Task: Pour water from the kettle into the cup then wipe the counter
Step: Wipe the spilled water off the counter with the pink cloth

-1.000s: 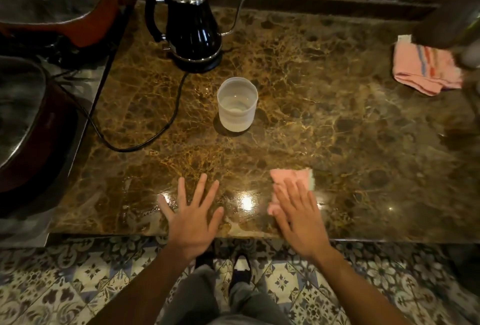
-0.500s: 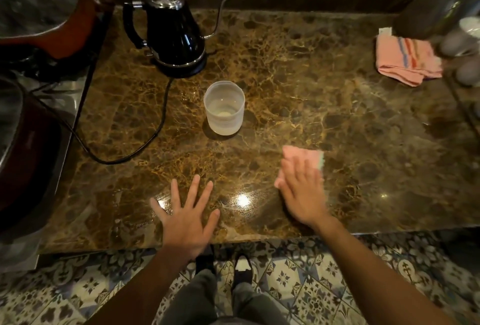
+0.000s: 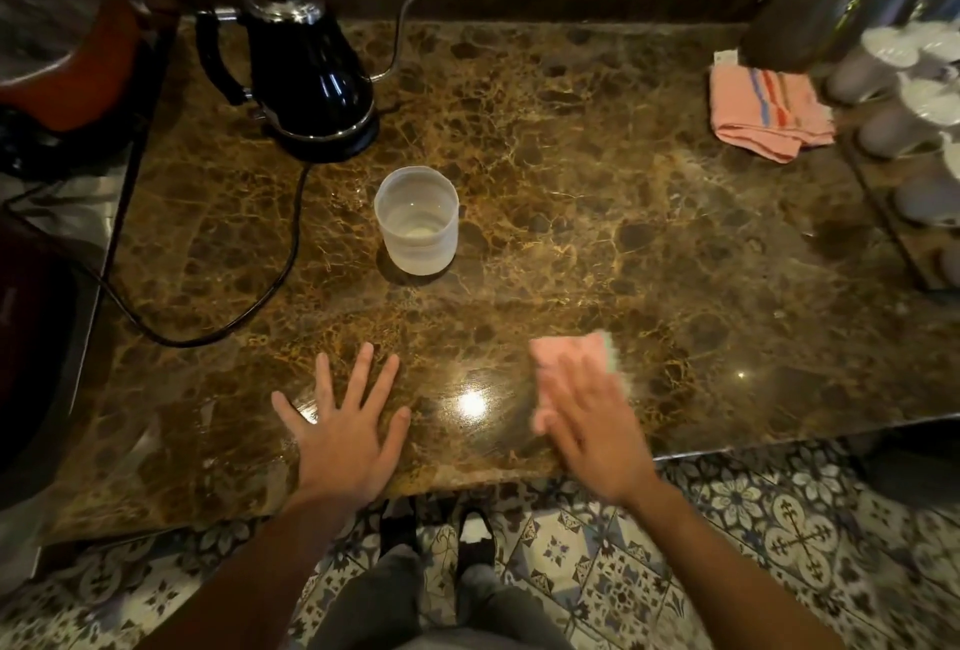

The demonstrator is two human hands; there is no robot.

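A black gooseneck kettle (image 3: 311,72) stands on its base at the back left of the brown marble counter (image 3: 597,181). In front of it is a translucent cup (image 3: 418,223) with a little water in the bottom. My left hand (image 3: 345,431) lies flat on the counter near the front edge, fingers spread, holding nothing. My right hand (image 3: 592,420) presses down on a pink sponge with a green edge (image 3: 571,345); hand and sponge are blurred with motion. The sponge's far edge sticks out beyond my fingers.
The kettle's black cord (image 3: 249,306) loops across the counter's left side. A folded pink striped towel (image 3: 769,108) lies at the back right, beside a rack of white cups (image 3: 914,129). An orange pot (image 3: 62,51) and a dark pan (image 3: 31,337) sit on the left.
My right hand slid the sponge away from me, then back toward the front edge. My left hand stayed flat in place. The kettle and cup have not moved.
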